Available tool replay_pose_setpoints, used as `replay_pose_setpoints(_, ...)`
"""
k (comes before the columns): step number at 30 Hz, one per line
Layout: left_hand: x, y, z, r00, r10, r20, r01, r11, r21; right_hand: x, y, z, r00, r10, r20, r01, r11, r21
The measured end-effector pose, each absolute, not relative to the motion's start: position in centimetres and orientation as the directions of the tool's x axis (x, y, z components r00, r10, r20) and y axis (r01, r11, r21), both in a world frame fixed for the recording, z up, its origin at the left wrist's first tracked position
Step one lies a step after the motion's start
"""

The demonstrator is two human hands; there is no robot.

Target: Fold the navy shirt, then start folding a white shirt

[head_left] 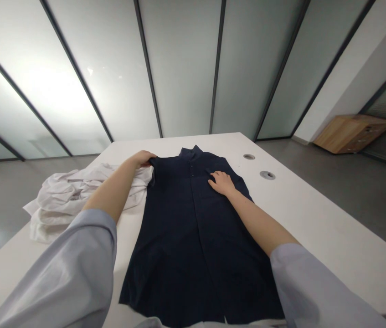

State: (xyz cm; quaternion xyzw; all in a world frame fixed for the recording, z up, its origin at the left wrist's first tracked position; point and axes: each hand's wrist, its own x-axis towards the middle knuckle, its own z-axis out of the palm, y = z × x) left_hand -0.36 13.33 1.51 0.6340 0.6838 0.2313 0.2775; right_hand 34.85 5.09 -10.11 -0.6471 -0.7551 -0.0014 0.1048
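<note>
A dark navy shirt (193, 232) lies flat, buttoned front up, along the white table (316, 218), collar at the far end. My left hand (143, 158) is closed on the shirt's far left shoulder edge, fingers curled over the cloth. My right hand (222, 182) rests flat on the shirt's right chest, fingers spread and stretched out. Both forearms are bare, with light blue sleeves pushed up near the camera.
A crumpled white garment (66, 196) is heaped on the table's left side, touching the navy shirt's left edge. Two round cable holes (267, 175) sit in the table at the right. A wooden cabinet (352, 132) stands on the grey floor, far right.
</note>
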Motion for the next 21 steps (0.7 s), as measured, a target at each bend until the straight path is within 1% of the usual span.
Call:
replay_pose_setpoints(1, 0.4, 13.2, 1.3, 0.002, 0.997, -0.081, 0.687, 0.057, 0.724, 34.8, 5.1, -10.1, -0.140, 0.977, 0.160, 0.978, 0.162, -0.132)
replay_pose_setpoints(3, 1.9, 12.7, 0.4, 0.081, 0.994, -0.074, 0.629, 0.007, 0.777, 34.8, 5.1, -10.1, -0.141, 0.977, 0.159, 0.978, 0.163, -0.132)
replay_pose_setpoints(4, 2.7, 12.4, -0.3, 0.096, 0.994, -0.047, 0.633, -0.024, 0.773, 34.8, 5.1, -10.1, -0.142, 0.977, 0.159, 0.978, 0.164, -0.132)
replay_pose_setpoints(5, 3.4, 12.0, -1.2, 0.104, 0.995, -0.008, 0.668, -0.063, 0.741, 34.8, 5.1, -10.1, -0.143, 0.977, 0.160, 0.977, 0.165, -0.133)
replay_pose_setpoints(6, 4.1, 11.6, -2.2, 0.111, 0.993, 0.041, 0.736, -0.110, 0.668, 34.8, 5.2, -10.1, -0.144, 0.976, 0.166, 0.977, 0.167, -0.135)
replay_pose_setpoints(8, 5.3, 10.4, -4.5, 0.213, 0.968, 0.130, 0.864, -0.249, 0.437, 34.8, 5.2, -10.1, -0.137, 0.971, 0.198, 0.976, 0.167, -0.142)
replay_pose_setpoints(10, 6.3, 9.0, -6.7, 0.337, 0.928, 0.160, 0.899, -0.367, 0.237, 34.9, 5.3, -10.0, -0.110, 0.960, 0.259, 0.976, 0.153, -0.152)
replay_pose_setpoints(12, 7.0, 7.9, -8.6, 0.348, 0.927, 0.140, 0.923, -0.365, 0.120, 35.1, 5.4, -10.0, -0.073, 0.942, 0.329, 0.980, 0.129, -0.153)
replay_pose_setpoints(14, 7.3, 7.3, -9.8, 0.294, 0.951, 0.094, 0.951, -0.301, 0.073, 35.5, 5.7, -10.1, -0.048, 0.940, 0.338, 0.985, 0.101, -0.142)
replay_pose_setpoints(15, 7.4, 7.2, -10.2, 0.268, 0.961, 0.068, 0.960, -0.272, 0.066, 35.7, 5.8, -10.1, -0.043, 0.954, 0.298, 0.987, 0.087, -0.138)
replay_pose_setpoints(19, 7.4, 7.4, -10.5, 0.244, 0.970, -0.001, 0.968, -0.244, 0.059, 36.0, 6.0, -10.2, -0.041, 0.999, 0.019, 0.990, 0.043, -0.135)
replay_pose_setpoints(21, 7.3, 7.3, -10.4, 0.248, 0.969, -0.009, 0.967, -0.247, 0.057, 35.8, 5.8, -10.2, -0.039, 0.998, -0.039, 0.992, 0.034, -0.125)
